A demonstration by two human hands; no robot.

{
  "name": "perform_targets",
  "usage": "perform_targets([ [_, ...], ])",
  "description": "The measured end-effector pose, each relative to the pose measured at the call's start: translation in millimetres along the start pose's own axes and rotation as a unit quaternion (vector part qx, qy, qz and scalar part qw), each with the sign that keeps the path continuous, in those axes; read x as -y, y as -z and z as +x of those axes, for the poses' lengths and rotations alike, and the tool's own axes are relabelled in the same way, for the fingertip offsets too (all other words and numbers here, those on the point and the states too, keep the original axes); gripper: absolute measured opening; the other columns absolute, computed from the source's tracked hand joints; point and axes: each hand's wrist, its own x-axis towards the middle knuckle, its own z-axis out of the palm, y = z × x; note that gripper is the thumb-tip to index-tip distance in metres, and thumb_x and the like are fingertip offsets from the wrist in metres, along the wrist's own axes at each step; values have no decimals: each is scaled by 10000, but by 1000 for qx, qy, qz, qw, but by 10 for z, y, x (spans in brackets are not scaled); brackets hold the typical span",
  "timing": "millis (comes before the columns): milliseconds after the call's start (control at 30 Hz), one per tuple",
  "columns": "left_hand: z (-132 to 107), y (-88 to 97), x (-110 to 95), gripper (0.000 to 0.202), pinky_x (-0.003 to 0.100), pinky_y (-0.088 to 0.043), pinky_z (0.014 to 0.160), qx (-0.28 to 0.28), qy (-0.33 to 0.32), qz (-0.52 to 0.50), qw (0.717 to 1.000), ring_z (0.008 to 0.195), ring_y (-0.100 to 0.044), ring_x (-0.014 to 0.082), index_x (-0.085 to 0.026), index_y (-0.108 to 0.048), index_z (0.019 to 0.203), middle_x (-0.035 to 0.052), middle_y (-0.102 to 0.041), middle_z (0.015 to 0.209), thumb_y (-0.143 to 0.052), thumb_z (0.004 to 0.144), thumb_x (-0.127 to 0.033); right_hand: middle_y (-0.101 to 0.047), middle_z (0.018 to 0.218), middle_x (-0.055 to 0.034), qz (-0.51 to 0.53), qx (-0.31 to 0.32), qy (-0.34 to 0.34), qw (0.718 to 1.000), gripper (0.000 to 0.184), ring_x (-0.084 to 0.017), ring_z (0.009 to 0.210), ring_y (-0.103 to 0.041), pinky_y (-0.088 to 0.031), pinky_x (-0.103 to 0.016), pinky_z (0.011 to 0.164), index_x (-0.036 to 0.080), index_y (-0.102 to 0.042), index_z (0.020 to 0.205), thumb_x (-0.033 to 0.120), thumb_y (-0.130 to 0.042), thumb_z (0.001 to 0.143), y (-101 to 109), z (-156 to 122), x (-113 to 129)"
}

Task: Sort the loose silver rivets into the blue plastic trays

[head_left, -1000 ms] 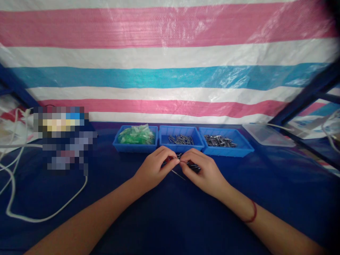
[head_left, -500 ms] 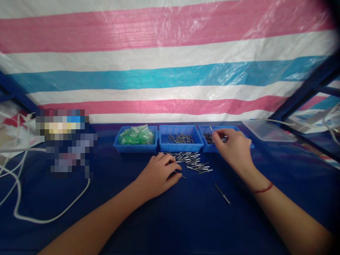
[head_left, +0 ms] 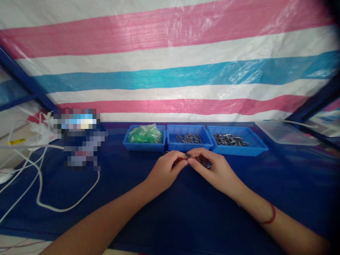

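Note:
My left hand (head_left: 166, 171) and my right hand (head_left: 212, 170) meet fingertip to fingertip over the blue table, just in front of the middle tray. Both are pinched shut on something small between them that I cannot make out. Under and behind the hands lies a loose pile of thin metal pins (head_left: 204, 163), mostly hidden. Three blue trays stand in a row behind: the left tray (head_left: 127, 145) holds green plastic pieces (head_left: 145, 134), the middle tray (head_left: 171, 145) holds metal pins, and the right tray (head_left: 255, 150) holds shorter metal parts (head_left: 230, 140).
A white cable (head_left: 63, 207) loops over the left of the blue table. A blurred-out object (head_left: 79, 138) sits at the back left. A clear plastic lid or tray (head_left: 285, 132) lies at the back right. A striped tarpaulin (head_left: 170, 67) closes off the back.
My right hand came back from the right tray to the table centre and pinched up against my left hand. The view has shifted to the left.

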Motion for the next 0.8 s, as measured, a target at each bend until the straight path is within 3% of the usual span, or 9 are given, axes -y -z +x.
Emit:
perform_targets([
  [133, -19, -71, -1, 177, 242, -449, 730, -30, 55, -143, 988, 812, -594, 144, -159, -607, 944, 29, -649, 907, -525, 902, -309, -690, 893, -42, 112, -17, -61, 992, 206, -176, 778, -621, -486, -296, 660, 211, -670, 904, 390, -585, 848, -89, -24, 14],
  [233, -25, -107, -3, 174, 243, -453, 739, -23, 60, -185, 981, 821, -601, 147, -157, -609, 961, 33, -656, 920, -563, 876, -302, -700, 885, -43, 160, -41, -83, 983, 193, -178, 770, -632, -494, -297, 654, 210, -686, 856, 389, -619, 823, -80, -21, 4],
  [433, -23, -119, -15, 155, 244, -452, 763, -22, 64, -195, 978, 858, -615, 154, -150, -627, 953, 47, -675, 942, -574, 868, -268, -687, 905, -41, 142, -48, -79, 986, 191, -176, 783, -619, -494, -297, 653, 222, -694, 905, 379, -633, 815, -64, -30, 13],
  [633, -21, -126, -19, 204, 244, -459, 732, -18, 77, -193, 978, 838, -625, 156, -156, -609, 1019, 41, -686, 932, -587, 855, -275, -633, 765, -30, 107, -66, -53, 991, 174, -166, 712, -582, -484, -304, 631, 201, -641, 786, 367, -617, 830, -68, -37, 14],
  [800, -20, -115, -19, 204, 241, -455, 705, -9, 75, -173, 982, 794, -607, 153, -151, -650, 957, 37, -684, 899, -558, 872, -311, -661, 848, -51, 93, -64, -19, 993, 150, -192, 786, -603, -493, -318, 647, 215, -655, 871, 352, -601, 844, -32, -36, 41],
])
